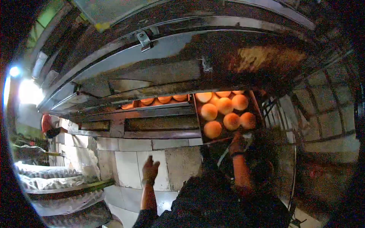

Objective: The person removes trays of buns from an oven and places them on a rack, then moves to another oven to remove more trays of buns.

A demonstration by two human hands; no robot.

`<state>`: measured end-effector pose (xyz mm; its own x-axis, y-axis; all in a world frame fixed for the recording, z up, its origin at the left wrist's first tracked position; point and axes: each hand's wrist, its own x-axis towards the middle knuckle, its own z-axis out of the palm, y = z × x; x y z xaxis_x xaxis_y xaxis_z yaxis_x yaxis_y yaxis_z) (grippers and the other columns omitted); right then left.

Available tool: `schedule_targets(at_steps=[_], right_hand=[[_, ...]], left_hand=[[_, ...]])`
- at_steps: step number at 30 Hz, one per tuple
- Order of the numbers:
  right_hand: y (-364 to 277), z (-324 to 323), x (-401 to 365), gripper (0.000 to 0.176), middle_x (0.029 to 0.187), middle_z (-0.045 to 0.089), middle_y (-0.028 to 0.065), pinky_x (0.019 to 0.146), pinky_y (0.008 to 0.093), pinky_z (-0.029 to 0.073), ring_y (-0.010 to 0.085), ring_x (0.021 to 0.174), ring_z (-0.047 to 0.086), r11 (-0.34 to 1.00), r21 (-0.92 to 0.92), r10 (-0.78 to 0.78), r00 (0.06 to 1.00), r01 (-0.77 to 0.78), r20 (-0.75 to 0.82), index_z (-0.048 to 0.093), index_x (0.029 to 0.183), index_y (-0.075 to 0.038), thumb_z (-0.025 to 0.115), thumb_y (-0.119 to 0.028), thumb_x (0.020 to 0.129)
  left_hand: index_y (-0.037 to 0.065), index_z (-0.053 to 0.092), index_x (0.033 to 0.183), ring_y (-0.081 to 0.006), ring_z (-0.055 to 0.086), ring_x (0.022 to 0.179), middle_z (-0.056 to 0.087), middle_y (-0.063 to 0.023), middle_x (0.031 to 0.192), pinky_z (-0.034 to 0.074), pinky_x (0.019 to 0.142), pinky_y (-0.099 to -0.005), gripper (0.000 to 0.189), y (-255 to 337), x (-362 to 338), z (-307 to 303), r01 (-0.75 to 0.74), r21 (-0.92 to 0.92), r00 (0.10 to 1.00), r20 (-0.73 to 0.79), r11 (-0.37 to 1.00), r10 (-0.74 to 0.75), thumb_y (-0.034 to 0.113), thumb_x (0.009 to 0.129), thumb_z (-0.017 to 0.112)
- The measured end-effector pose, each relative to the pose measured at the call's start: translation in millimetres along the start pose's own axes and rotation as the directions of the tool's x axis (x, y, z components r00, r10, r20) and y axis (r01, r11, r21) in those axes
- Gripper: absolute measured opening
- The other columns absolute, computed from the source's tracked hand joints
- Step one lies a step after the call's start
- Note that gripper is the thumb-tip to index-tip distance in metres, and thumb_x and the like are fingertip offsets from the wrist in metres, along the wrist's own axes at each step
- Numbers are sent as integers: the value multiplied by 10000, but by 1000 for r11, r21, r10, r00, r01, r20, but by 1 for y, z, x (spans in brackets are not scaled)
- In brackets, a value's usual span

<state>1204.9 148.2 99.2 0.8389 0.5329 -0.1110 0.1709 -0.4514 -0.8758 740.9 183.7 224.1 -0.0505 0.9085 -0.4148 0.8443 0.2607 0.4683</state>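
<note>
A dark baking tray carries several round golden-brown buns and juts from the oven opening at the right. At the tray's front edge, my right hand is closed, with what looks like a pale cloth around it. The dim light hides exactly how the fingers meet the rim. Lower and to the left, my left hand hangs over the tiles with fingers apart, holding nothing. Behind the oven's front edge, another tray with buns shows in part.
The wide metal oven front overhangs the opening. A metal ledge runs along below it. Plastic-covered stacked trays stand at the lower left. Farther left is another person. Wire racks line the right side.
</note>
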Motion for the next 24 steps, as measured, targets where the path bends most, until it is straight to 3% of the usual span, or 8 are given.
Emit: schedule_targets(at_steps=[4, 6, 10, 13, 14, 16, 18, 24], right_hand=[[-35, 63, 63, 245, 942, 628, 94, 760, 330, 481, 229, 863, 579, 984, -115, -126, 986, 139, 112, 618, 997, -10, 527, -207, 884], [-54, 92, 98, 240, 939, 629, 92, 757, 326, 482, 225, 860, 579, 961, -172, -188, 967, 218, 174, 619, 993, -9, 526, -202, 885], [-91, 138, 161, 231, 934, 629, 86, 750, 318, 485, 219, 854, 579, 880, -295, -276, 906, 372, 321, 621, 986, -5, 525, -191, 888], [-114, 156, 183, 224, 929, 629, 82, 746, 312, 486, 213, 850, 579, 797, -308, -349, 811, 521, 469, 622, 980, -3, 524, -183, 890], [-119, 157, 184, 222, 928, 629, 81, 744, 310, 487, 212, 848, 579, 772, -236, -399, 739, 590, 543, 623, 978, -2, 524, -181, 890], [-123, 150, 164, 218, 925, 630, 78, 741, 306, 488, 208, 845, 579, 728, 26, -524, 531, 685, 666, 624, 974, -1, 523, -176, 892], [-155, 144, 92, 337, 1029, 666, 107, 785, 367, 507, 288, 883, 635, 499, -354, -384, 568, 791, 728, 631, 1069, -72, 527, -311, 855], [-113, 151, -136, 407, 1111, 621, 124, 858, 400, 466, 312, 978, 586, 323, -521, -130, 582, 790, 803, 601, 1115, -71, 500, -372, 860]], left_hand=[[-7, 516, 1204, -399, 564, 1014, 536, -243, 1204, 467, 866, -415, 485, -154, -87, 66, 253, -128, 968, 43, 959, -249, 328, 853, 519], [22, 563, 1159, -390, 583, 969, 577, -239, 1124, 477, 838, -430, 413, -214, -150, 81, 63, 264, 996, 37, 962, -76, 294, 851, 521], [44, 610, 1049, -290, 616, 838, 618, -193, 951, 518, 693, -403, 349, -215, -266, 75, 780, -451, 603, 350, 435, -717, 323, 859, 522], [26, 583, 1071, -246, 596, 778, 600, -157, 888, 510, 629, -380, 426, -298, -336, 126, 48, 266, 947, 294, 963, -128, 389, 852, 537], [29, 582, 1076, -246, 596, 775, 600, -154, 886, 510, 630, -379, 425, -290, -353, 129, 291, 131, 896, 308, 948, -318, 388, 854, 535], [34, 579, 1086, -248, 597, 769, 599, -148, 882, 509, 631, -377, 423, -287, -363, 137, 648, -121, 734, 364, 752, -574, 387, 857, 531], [40, 576, 1095, -249, 597, 764, 598, -142, 878, 508, 632, -375, 422, -300, -369, 145, 752, -247, 653, 403, 611, -641, 387, 860, 528], [56, 567, 1123, -252, 597, 747, 595, -124, 867, 505, 637, -370, 418, -385, -323, 141, 763, -646, 443, 541, -16, -715, 384, 870, 517]])
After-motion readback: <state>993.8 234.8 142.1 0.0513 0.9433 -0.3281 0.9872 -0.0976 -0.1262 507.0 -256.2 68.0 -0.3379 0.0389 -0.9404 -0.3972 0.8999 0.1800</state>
